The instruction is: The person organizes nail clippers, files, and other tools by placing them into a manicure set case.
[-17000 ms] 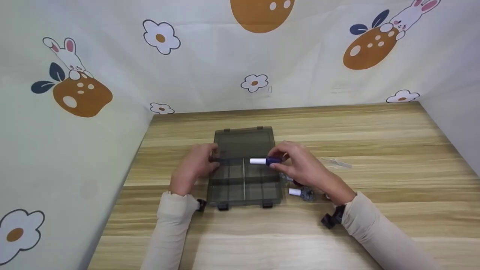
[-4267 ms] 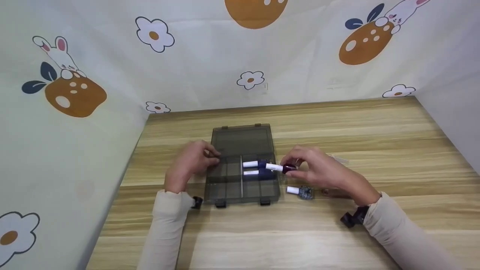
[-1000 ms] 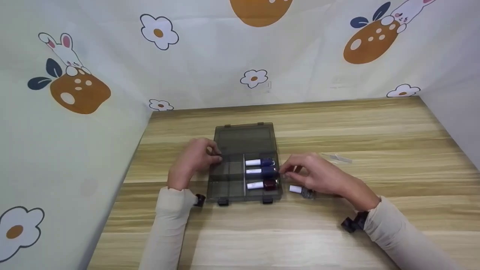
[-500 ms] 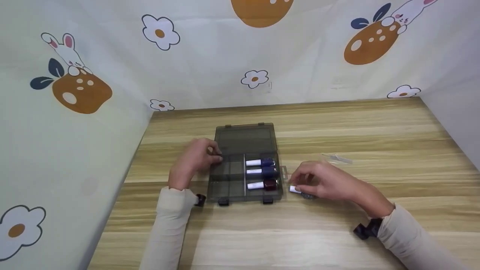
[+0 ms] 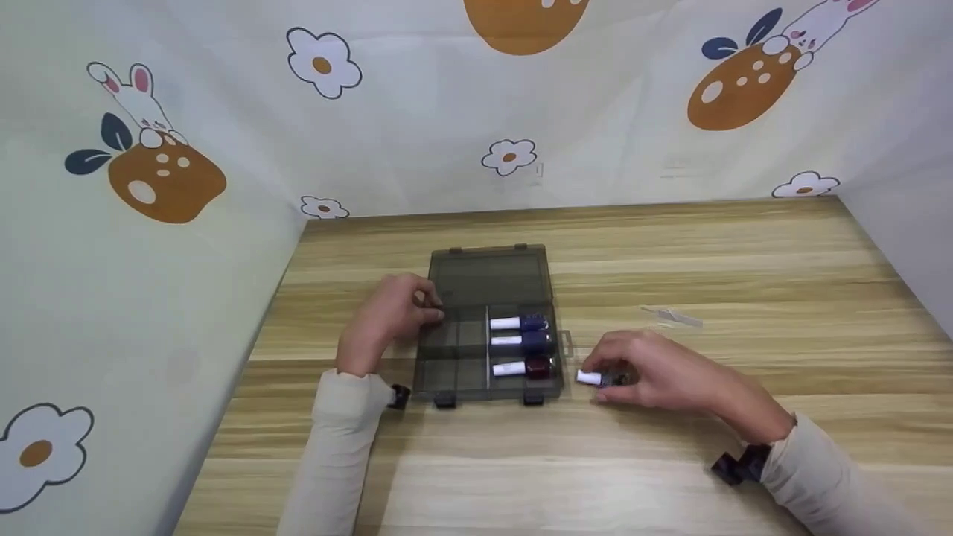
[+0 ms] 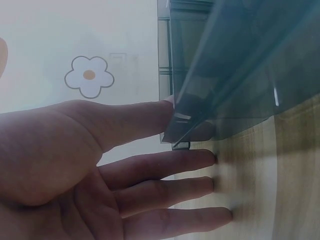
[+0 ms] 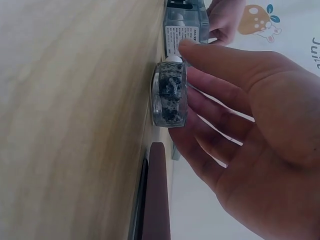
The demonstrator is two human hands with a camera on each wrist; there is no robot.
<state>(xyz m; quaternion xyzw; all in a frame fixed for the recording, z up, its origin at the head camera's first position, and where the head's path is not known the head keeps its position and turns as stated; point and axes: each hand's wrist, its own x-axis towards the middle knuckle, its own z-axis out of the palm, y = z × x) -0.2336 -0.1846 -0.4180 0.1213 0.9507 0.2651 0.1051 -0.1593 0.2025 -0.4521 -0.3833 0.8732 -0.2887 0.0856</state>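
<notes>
In the head view, a smoky translucent divided box (image 5: 454,372) lies with its lid (image 5: 491,275) folded back. My left hand (image 5: 387,316) pinches its left edge; the left wrist view has the thumb on the edge (image 6: 192,100), three fingers stretched beneath. Two dark blue nail polish bottles (image 5: 534,342) and a dark red nail polish bottle (image 5: 539,368) lie in the right half, white caps leftward. Right of the box, my right hand (image 5: 663,372) straddles a speckled grey nail polish bottle (image 7: 171,95) on the table, thumb and fingers apart on either side.
A clear hang tab (image 5: 566,344) juts from the box's right side. Thin clear strips (image 5: 672,317) lie farther right on the wooden table (image 5: 782,275). A long dull-pink piece (image 7: 156,195) shows low in the right wrist view. Printed cloth (image 5: 417,112) walls the table.
The red bottle, held over the box earlier, now lies below the blue ones. My right hand has moved right and down to the grey bottle, its thumb shifting off the cap. The left hand stays.
</notes>
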